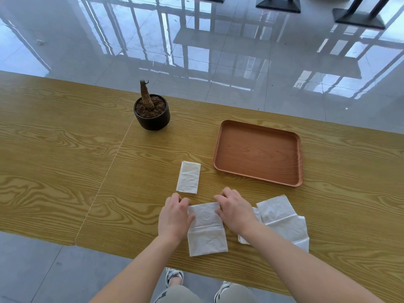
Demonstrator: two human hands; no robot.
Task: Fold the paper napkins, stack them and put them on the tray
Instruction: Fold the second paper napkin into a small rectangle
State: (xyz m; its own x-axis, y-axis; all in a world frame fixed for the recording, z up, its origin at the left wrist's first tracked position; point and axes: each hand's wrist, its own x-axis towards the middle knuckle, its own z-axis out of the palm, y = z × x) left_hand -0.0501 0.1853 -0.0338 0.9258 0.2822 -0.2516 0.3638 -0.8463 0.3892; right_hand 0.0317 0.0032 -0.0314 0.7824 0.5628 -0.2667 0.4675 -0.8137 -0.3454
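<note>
Left hand and right hand pinch far corners of a napkin; folded napkin ahead, loose napkins and tray rightward.

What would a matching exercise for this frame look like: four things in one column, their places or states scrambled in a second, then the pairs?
Column one
1. tray
2. folded napkin
3. half-folded napkin
4. unfolded napkins

Column two
a. pinched at its far edge by the left hand and the right hand
b. holds no napkins yet
c. lies alone, between the pot and the hands
d. loose heap to the right of the right hand

Pairs: 1-b, 2-c, 3-a, 4-d
</note>
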